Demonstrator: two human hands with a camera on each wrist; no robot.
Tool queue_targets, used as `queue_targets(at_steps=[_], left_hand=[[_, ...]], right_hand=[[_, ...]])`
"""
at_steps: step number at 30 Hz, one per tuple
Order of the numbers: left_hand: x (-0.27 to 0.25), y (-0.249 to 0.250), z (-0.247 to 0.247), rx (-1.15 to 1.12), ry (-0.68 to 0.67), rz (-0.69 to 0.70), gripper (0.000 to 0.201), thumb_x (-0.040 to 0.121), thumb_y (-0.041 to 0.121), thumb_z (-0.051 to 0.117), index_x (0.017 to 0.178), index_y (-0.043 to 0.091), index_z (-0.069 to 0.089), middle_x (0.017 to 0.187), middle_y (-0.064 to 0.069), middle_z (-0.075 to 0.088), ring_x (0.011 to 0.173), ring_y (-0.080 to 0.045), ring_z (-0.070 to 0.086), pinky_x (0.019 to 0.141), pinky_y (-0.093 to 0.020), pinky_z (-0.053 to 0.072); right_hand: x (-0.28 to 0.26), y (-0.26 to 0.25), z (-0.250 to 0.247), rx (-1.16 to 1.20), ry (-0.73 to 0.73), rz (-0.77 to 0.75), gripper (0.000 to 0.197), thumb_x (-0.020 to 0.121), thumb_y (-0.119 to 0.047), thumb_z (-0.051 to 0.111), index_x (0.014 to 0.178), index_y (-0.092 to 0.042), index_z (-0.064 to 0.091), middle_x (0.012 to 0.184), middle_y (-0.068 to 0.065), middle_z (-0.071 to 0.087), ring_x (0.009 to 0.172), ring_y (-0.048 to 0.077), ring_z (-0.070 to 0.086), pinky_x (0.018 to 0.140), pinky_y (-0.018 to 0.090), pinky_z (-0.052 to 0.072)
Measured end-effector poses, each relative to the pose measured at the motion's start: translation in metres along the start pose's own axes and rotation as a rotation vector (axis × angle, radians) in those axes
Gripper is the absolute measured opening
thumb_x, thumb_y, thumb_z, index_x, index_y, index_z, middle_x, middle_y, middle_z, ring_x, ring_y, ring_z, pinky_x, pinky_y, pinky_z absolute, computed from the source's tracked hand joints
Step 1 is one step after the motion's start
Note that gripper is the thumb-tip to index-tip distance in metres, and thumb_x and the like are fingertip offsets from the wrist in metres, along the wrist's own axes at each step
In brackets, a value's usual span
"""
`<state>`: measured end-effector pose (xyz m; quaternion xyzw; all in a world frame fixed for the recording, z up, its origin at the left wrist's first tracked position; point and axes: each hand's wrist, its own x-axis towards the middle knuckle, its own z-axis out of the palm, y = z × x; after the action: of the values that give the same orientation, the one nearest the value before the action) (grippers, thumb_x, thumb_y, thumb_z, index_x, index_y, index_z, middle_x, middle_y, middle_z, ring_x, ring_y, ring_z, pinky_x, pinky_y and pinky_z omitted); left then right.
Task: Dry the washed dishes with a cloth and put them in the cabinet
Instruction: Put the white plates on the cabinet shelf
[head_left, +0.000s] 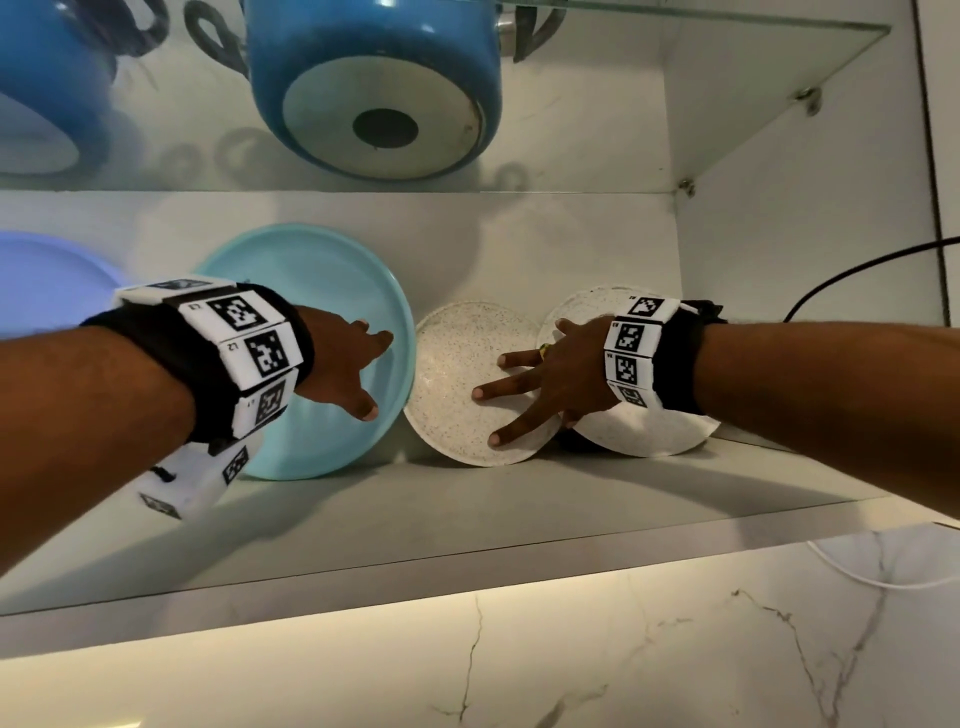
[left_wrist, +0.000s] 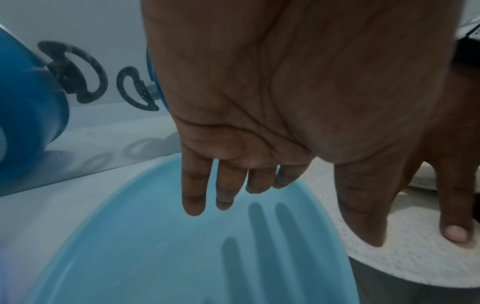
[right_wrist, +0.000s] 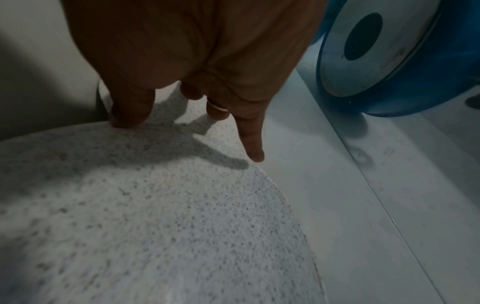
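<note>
Several plates lean against the back wall of the open cabinet. My left hand (head_left: 363, 374) hovers open over the face of a large teal plate (head_left: 291, 291), fingers straight (left_wrist: 192, 197) and casting shadows on the teal plate (left_wrist: 182, 257). My right hand (head_left: 530, 384) presses spread, straight fingers flat on a white speckled plate (head_left: 457, 353). In the right wrist view the right hand (right_wrist: 194, 51) has its thumb on the rim of the speckled plate (right_wrist: 155, 226). A second speckled plate (head_left: 649, 431) stands behind my right wrist, partly hidden. No cloth is in view.
A lavender plate (head_left: 47, 275) stands at the far left. Two blue pots (head_left: 374, 88) sit on the glass shelf (head_left: 727, 57) above. The cabinet's right side wall (head_left: 805, 208) is close to the second speckled plate. A black cable (head_left: 857, 270) hangs at the right. A marble backsplash (head_left: 571, 675) lies below.
</note>
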<state>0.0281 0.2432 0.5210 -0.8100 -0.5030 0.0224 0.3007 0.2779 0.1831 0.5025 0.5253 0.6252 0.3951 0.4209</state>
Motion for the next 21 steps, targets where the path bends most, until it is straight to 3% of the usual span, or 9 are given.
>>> queue_targets(at_steps=[9,17,21], left_hand=[[0.010,-0.003,0.007,-0.050,-0.012,-0.009,0.093,0.101,0.057,0.048,0.160,0.021,-0.014,0.170,-0.006,-0.007,0.152,-0.026,0.026,0.117,-0.035,0.026],[0.014,-0.002,0.013,-0.088,-0.036,0.011,0.094,0.100,0.057,0.049,0.160,0.022,-0.013,0.170,-0.005,-0.007,0.154,-0.024,0.019,0.120,-0.035,0.021],[0.015,0.000,0.014,-0.096,-0.034,0.010,0.095,0.100,0.057,0.049,0.160,0.020,-0.014,0.170,-0.005,-0.007,0.155,-0.025,0.018,0.120,-0.036,0.020]], right_hand=[[0.005,0.006,0.005,0.003,0.049,0.067,0.078,0.100,-0.051,0.044,0.141,-0.064,-0.021,0.157,-0.018,-0.034,0.152,0.030,-0.013,0.102,0.082,0.020],[0.011,0.011,0.006,0.008,0.077,0.111,0.077,0.099,-0.055,0.044,0.147,-0.059,-0.016,0.160,-0.015,-0.031,0.153,0.025,-0.012,0.102,0.083,0.019],[0.013,0.011,0.008,-0.009,0.090,0.110,0.076,0.100,-0.053,0.043,0.147,-0.057,-0.016,0.161,-0.014,-0.028,0.153,0.026,-0.011,0.107,0.078,0.019]])
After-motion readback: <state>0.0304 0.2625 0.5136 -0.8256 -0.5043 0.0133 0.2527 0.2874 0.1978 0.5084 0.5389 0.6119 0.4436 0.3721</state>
